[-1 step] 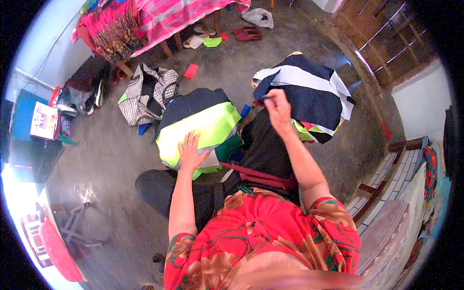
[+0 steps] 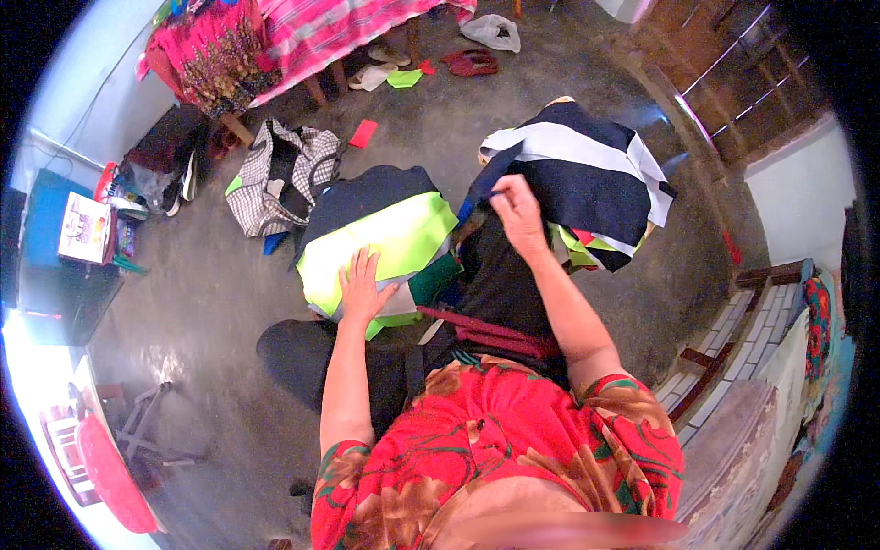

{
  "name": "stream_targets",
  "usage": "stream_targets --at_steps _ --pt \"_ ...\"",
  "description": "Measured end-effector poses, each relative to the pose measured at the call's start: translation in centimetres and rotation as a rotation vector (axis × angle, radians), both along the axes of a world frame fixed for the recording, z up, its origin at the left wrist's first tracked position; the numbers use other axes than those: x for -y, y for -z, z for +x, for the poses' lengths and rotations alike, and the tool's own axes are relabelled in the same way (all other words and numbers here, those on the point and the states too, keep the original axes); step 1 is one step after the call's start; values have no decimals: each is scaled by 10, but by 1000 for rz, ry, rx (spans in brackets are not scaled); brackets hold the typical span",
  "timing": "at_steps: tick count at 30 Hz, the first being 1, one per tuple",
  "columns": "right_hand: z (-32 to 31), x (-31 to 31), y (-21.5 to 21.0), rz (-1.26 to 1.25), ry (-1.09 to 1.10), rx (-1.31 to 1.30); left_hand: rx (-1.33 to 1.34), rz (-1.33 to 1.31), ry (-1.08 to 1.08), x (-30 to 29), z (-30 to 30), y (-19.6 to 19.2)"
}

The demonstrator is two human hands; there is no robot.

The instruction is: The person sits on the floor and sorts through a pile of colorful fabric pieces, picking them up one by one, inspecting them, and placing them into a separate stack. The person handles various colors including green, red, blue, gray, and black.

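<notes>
My left hand (image 2: 365, 291) lies flat with spread fingers on a bright yellow-green cloth piece (image 2: 371, 243). That piece rests on a stack of fabric with a black piece (image 2: 371, 188) at the far side and grey and dark green edges showing beneath. My right hand (image 2: 521, 216) pinches a dark navy cloth piece (image 2: 496, 177) at the left of a second fabric pile. This right-hand pile has navy cloth (image 2: 577, 197) and a light grey band (image 2: 573, 156) on top, with red and yellow-green scraps at its near edge.
A checked black-and-white cloth bag (image 2: 266, 188) stands on the floor at the left. Beyond it lies a red scrap (image 2: 363, 134). A table with a pink checked cloth (image 2: 321, 41) is at the back, with shoes (image 2: 469, 62) and a white plastic bag (image 2: 492, 33) nearby.
My right hand has shifted a little left and toward me, drawing the dark navy piece out from the right pile. My left hand stays in place.
</notes>
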State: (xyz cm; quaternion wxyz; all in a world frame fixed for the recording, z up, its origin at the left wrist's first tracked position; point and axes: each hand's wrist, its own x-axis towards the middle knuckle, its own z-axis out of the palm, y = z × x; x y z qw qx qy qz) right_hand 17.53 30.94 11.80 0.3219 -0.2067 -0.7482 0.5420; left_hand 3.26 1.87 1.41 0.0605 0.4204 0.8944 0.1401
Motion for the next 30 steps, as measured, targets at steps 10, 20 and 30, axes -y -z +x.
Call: stream_targets --at_steps 10,20,30 --pt "-11 40 26 -211 -685 237 49 66 -29 -2 -2 -11" --pt "-16 39 17 -485 -1070 275 1025 693 101 -57 64 -78" --pt "-16 32 10 -471 -779 157 815 332 17 -32 58 -42"
